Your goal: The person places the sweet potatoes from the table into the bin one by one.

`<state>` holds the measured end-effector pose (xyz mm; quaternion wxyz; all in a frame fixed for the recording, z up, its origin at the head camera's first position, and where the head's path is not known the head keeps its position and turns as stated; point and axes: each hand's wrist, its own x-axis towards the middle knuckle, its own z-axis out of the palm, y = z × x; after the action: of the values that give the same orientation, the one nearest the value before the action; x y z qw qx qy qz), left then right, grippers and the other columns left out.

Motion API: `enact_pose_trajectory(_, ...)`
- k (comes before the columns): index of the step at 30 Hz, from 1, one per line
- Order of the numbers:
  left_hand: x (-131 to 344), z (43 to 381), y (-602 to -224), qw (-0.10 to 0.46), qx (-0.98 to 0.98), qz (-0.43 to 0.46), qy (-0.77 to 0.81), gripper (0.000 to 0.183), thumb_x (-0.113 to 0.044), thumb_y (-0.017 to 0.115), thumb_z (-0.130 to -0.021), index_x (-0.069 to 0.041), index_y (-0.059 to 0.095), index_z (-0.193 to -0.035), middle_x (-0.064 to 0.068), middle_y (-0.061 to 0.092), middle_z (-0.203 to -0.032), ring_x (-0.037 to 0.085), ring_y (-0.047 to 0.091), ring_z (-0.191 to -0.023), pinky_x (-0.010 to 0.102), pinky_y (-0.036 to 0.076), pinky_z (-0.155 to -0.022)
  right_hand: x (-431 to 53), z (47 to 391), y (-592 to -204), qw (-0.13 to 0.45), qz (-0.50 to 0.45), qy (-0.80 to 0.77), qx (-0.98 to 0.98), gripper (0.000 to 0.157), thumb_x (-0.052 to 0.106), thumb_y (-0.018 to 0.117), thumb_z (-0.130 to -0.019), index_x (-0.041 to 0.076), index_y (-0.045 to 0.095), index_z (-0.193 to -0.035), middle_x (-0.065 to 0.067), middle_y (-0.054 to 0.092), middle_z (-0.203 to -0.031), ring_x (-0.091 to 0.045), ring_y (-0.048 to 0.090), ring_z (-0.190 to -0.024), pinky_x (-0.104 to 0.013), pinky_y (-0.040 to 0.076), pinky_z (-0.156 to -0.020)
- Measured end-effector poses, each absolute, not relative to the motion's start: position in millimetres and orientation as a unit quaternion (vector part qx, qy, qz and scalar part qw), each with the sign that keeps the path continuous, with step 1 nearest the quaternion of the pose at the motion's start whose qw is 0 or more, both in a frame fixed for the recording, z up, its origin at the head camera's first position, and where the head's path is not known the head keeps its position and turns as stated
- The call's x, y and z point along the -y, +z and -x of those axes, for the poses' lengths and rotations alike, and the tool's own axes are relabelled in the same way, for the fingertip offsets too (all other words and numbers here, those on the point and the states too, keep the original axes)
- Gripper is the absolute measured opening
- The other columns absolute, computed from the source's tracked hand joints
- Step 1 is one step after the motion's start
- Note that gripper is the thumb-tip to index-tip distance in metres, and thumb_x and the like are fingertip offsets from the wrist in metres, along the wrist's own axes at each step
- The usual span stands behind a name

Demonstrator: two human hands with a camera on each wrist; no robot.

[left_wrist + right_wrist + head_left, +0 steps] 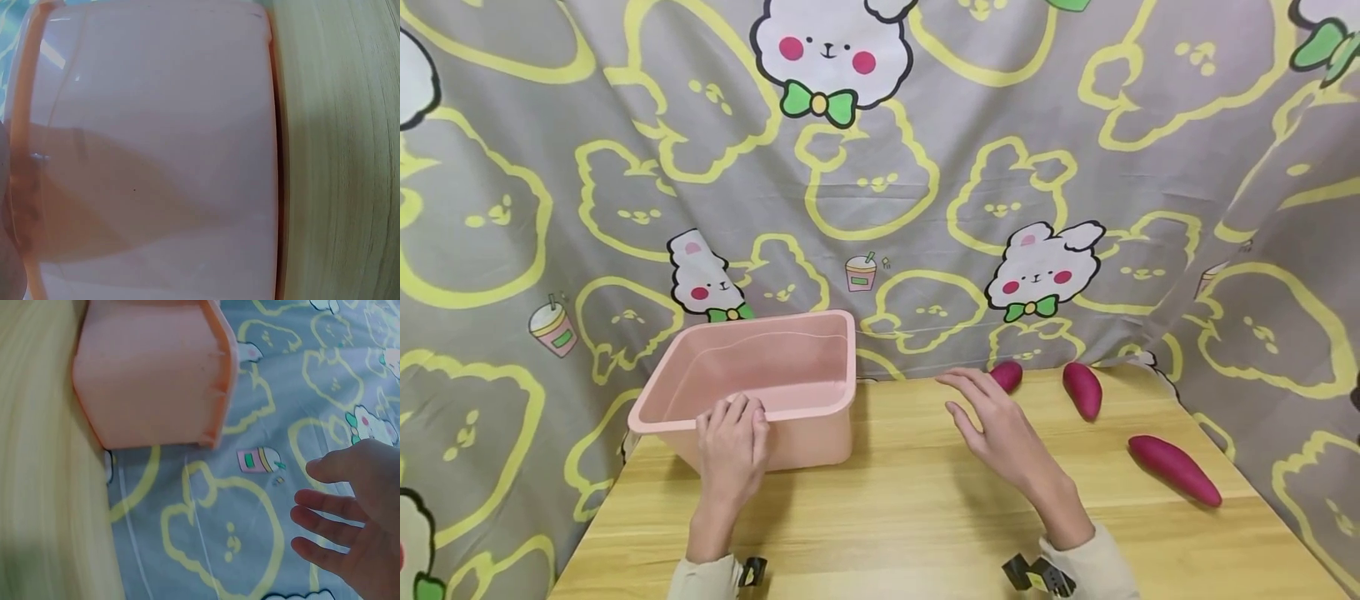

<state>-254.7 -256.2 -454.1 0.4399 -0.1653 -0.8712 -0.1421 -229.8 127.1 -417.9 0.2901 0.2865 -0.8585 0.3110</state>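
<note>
Towards the far-left corner of the worktop [887,517], in the head view, grips a pink bin [812,442] with the left hand [732,437], fingers bent over the near rim [812,412]. Shows the bin upright, open side up, close to the far edge. Holds out the right hand [1000,425] above the worktop, right of centre, fingers released and loosely extended, thumb apart. At the far edge, partly hidden behind that hand, a first sweet potato [1009,377], purple-red; just to its right, near the same edge, a second sweet potato [1082,392]. By the right edge, a third sweet potato [1176,471], longer, lying aslant. Beyond the far edge, a grey printed cloth [895,208]. At both wrists, pale sleeves [1097,567] and black cameras [752,572].

From the left wrist, mostly the bin's outer wall, crossed by a broad shadow [119,194], with bare worktop alongside. Only a sliver of the hand beside the rim; impossible to tell the fingers' state from here.

From the right wrist, shows the right hand in front of the cloth, fingers spread and grasping nothing, well apart from the bin beside the worktop's edge.
</note>
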Motion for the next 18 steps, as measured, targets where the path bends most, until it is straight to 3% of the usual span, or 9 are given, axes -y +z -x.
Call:
enact_pose_trajectory(7,256,257,-454,0.441,0.868,0.168,-0.152,0.031,-0.022,0.035,-0.102,-0.007,0.056,-0.085,0.014,0.057,-0.087,0.039,0.052,-0.086,0.054,0.035,-0.078,-149,234,-416,0.311,-0.253,0.313,0.861,0.04,0.005,0.074,-0.093,0.01,0.065,-0.131,-0.004,0.062,-0.132,-0.022,0.063,-0.115,-0.043,0.054,-0.095)
enact_pose_trajectory(12,257,257,-454,0.436,0.872,0.167,-0.151,0.033,-0.024,0.033,-0.102,-0.007,0.056,-0.085,0.014,0.058,-0.088,0.039,0.052,-0.087,0.055,0.035,-0.079,-164,233,-416,0.308,-0.224,0.313,0.87,0.044,0.004,0.075,-0.091,0.011,0.064,-0.133,-0.005,0.062,-0.132,-0.027,0.059,-0.126,-0.047,0.05,-0.101)
enact_pose_trajectory(18,257,255,-455,0.435,0.872,0.167,-0.15,0.033,-0.025,0.032,-0.103,-0.008,0.052,-0.083,0.013,0.055,-0.087,0.039,0.051,-0.084,0.055,0.034,-0.078,-182,231,-415,0.311,-0.205,0.308,0.875,0.043,0.002,0.076,-0.09,0.007,0.064,-0.131,-0.009,0.063,-0.13,-0.03,0.058,-0.127,-0.05,0.046,-0.104)
